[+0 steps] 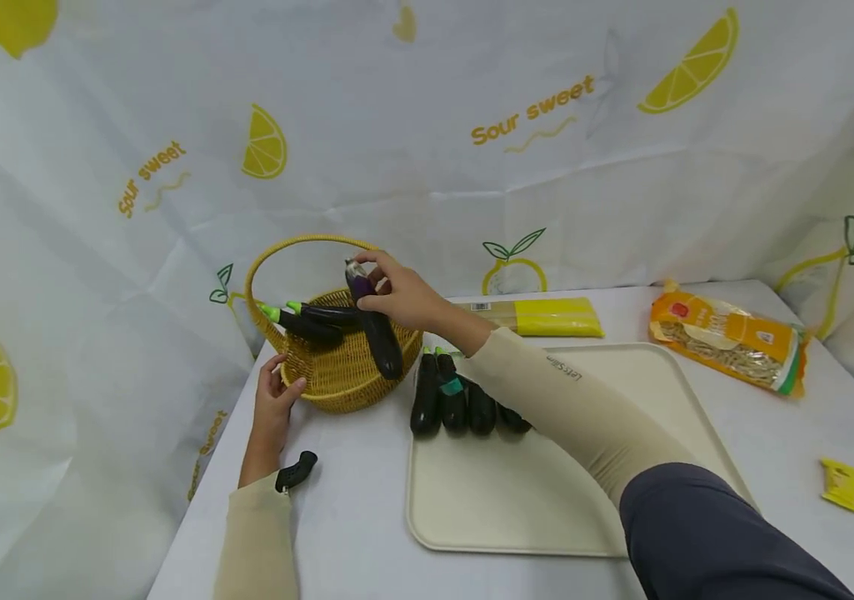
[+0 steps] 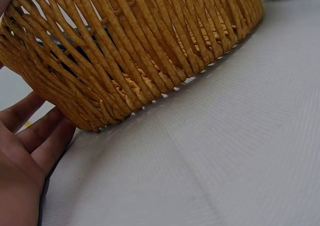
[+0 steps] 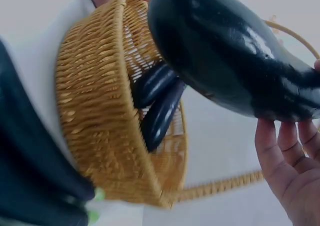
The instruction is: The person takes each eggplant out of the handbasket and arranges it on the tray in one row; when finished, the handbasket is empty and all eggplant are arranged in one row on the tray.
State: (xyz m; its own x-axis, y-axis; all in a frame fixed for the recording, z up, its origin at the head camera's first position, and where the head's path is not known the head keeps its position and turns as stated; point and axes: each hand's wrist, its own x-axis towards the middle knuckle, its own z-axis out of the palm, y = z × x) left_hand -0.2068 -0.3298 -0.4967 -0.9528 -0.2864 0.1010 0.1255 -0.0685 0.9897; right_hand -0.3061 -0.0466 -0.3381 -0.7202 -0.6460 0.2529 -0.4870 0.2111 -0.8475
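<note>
My right hand (image 1: 404,296) pinches a dark purple eggplant (image 1: 377,333) near its stem end, holding it over the right side of a yellow wicker basket (image 1: 344,400). This eggplant hangs tilted, its thick end lower. Inside the basket lie two more eggplants (image 1: 310,329) with green stems. My left hand (image 1: 274,408) grips the basket's left side, thumb at the rim and fingers against the outer wall near the base (image 2: 85,121). Several eggplants (image 1: 452,408) lie side by side on a beige tray (image 1: 516,508), one with a green band; my right sleeve partly covers them.
Behind the tray lies a yellow pack of noodles (image 1: 557,317). An orange bag (image 1: 726,337) rests at the back right, and a small yellow packet (image 1: 841,485) at the right. The basket's tall handle (image 1: 299,240) arches near my right hand. A printed white curtain stands behind the table.
</note>
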